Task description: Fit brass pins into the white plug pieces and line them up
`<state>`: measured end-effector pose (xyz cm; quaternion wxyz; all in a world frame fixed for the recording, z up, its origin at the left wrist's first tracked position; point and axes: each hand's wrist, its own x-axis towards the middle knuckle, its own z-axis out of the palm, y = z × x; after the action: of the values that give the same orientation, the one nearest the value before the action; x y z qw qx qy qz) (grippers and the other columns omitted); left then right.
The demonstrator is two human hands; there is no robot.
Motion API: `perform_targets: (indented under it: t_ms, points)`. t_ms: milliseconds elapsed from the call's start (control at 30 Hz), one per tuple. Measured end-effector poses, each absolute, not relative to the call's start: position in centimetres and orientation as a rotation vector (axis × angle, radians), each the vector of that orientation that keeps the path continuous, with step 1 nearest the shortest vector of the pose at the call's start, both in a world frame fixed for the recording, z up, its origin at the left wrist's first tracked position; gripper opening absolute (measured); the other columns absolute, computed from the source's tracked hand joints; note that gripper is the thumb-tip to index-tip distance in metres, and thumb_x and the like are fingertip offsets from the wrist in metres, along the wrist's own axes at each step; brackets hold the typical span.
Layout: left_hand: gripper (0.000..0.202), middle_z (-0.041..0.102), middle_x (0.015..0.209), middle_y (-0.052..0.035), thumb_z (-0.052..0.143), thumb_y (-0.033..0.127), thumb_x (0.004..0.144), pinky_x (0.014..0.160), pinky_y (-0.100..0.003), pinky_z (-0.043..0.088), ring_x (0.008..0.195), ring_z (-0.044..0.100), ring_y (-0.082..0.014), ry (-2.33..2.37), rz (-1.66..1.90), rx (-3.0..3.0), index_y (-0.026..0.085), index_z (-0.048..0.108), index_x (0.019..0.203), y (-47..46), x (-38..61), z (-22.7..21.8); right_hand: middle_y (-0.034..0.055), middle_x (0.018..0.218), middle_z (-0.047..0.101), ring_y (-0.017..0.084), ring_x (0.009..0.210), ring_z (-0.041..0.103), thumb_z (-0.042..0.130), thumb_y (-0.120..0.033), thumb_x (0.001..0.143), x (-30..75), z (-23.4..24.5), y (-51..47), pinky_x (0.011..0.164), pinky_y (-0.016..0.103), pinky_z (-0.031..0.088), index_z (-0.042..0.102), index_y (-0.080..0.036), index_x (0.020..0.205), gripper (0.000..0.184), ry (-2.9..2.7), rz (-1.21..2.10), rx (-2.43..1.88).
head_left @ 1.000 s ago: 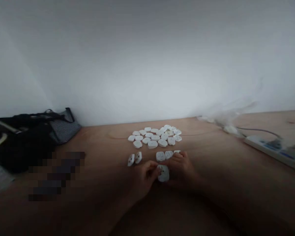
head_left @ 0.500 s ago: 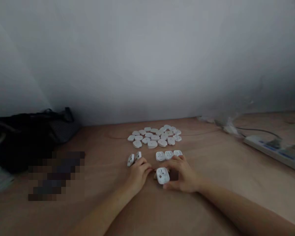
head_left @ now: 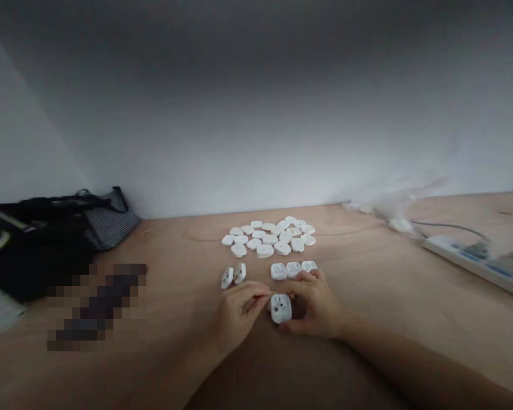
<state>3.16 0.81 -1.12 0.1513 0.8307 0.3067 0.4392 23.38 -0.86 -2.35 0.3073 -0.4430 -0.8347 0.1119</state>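
My right hand [head_left: 314,304] holds a small white socket piece [head_left: 281,308] upright on the wooden table [head_left: 389,296], fingers wrapped round its right side. My left hand [head_left: 239,313] is pinched beside the piece's upper left edge; what its fingertips hold is too small to make out. Just beyond the hands lie three white socket pieces in a row [head_left: 293,269] and two more standing on edge [head_left: 233,276]. Farther back a cluster of several white pieces [head_left: 269,237] lies flat.
A black bag [head_left: 47,239] sits at the left against the wall. A pixelated dark patch [head_left: 96,307] lies on the table left of my arm. A white power strip [head_left: 479,259] with cables and a crumpled clear plastic bag [head_left: 395,208] are at the right.
My left hand has drawn back slightly from the two edge-standing pieces and pinched its fingers toward the held piece. The right hand keeps the piece in nearly the same spot.
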Motion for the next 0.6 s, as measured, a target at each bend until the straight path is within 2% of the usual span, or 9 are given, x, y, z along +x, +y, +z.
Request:
perform_targets:
  t_ms: [233, 367, 600]
  points:
    - [0.018, 0.071, 0.091, -0.0061, 0.051, 0.011, 0.086, 0.073, -0.025, 0.055, 0.082, 0.067, -0.0151, 0.65, 1.182, 2.606, 0.018, 0.068, 0.085, 0.89, 2.75, -1.14, 0.0, 0.09, 0.067, 0.023, 0.088, 0.054, 0.075, -0.043, 0.054, 23.31, -2.4, -0.7, 0.084, 0.04, 0.027, 0.063, -0.029, 0.1, 0.05, -2.174, 0.331, -1.145]
    - [0.02, 0.07, 0.096, -0.007, 0.048, 0.01, 0.088, 0.078, -0.028, 0.054, 0.087, 0.065, -0.0169, 0.526, 1.103, 2.796, 0.017, 0.067, 0.09, 1.0, 2.44, -0.83, -0.0007, 0.09, 0.066, 0.023, 0.089, 0.054, 0.075, -0.044, 0.055, 23.41, -2.36, -0.64, 0.084, 0.04, 0.027, 0.063, -0.03, 0.1, 0.049, -2.167, 0.342, -1.126]
    - [0.026, 0.07, 0.094, -0.008, 0.04, 0.013, 0.093, 0.077, -0.031, 0.055, 0.086, 0.064, -0.0177, 0.493, 1.057, 3.056, 0.015, 0.065, 0.096, 1.3, 2.26, -0.29, 0.0001, 0.089, 0.066, 0.023, 0.088, 0.054, 0.074, -0.045, 0.055, 23.5, -2.19, -0.64, 0.085, 0.041, 0.028, 0.064, -0.029, 0.1, 0.049, -2.208, 0.338, -1.175]
